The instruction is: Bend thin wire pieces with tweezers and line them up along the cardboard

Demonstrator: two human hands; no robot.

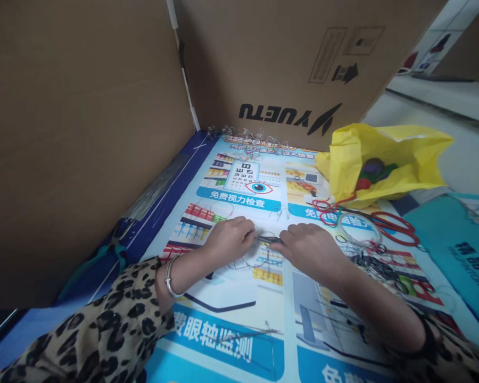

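Leopard-print sleeves [104, 324], nearest; in front and left of the yellow bag [419, 154], fine wire [259, 264] pinched in the left hand [231, 238], pliers [269, 240] clenched in the right hand [313, 247], that piece apparently unfinished; far left of the bag, straight wires [154, 191], seemingly unworked; nearer on its left, tangled wire pieces [251, 137], possibly finished.

It looks like a makeshift handicraft corner, set up on a flat surface spread with a printed eye-check poster [219, 287] and screened by tall cardboard panels [83, 133]. Bundled thin strands [159, 186], scattered fine wire [245, 264], red-handled scissors [413, 242] and a yellow bag [415, 159] of coloured material mark it as a spot for small handwork, though the wider building cannot be told.
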